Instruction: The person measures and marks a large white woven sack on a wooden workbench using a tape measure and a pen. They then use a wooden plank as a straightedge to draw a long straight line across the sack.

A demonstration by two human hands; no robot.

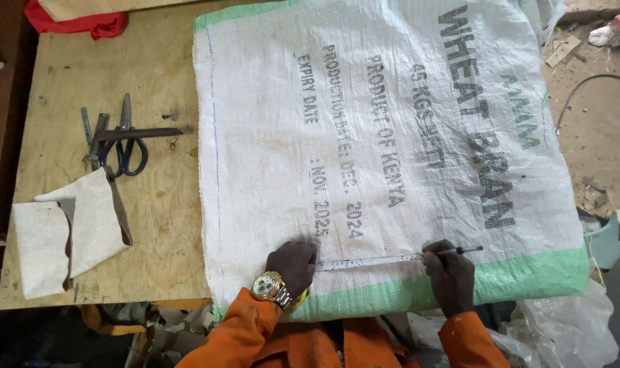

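Observation:
A large white woven sack (364, 136) with green bands and grey printing lies flat over a plywood table (146, 225). My left hand (293, 264), with a gold watch on the wrist, presses one end of a tape measure (371, 260) onto the sack near its lower green band. My right hand (449, 272) holds a dark pen (459, 251) at the tape's other end, its tip against the sack. Both sleeves are orange.
Blue-handled scissors (127, 155) and a metal tool (112, 136) lie on the table's left side, above folded pale cloth pieces (68, 228). Red cloth (85, 24) sits at the top left. A dirt floor with a cable (582, 88) and plastic sheeting (562, 327) lies right.

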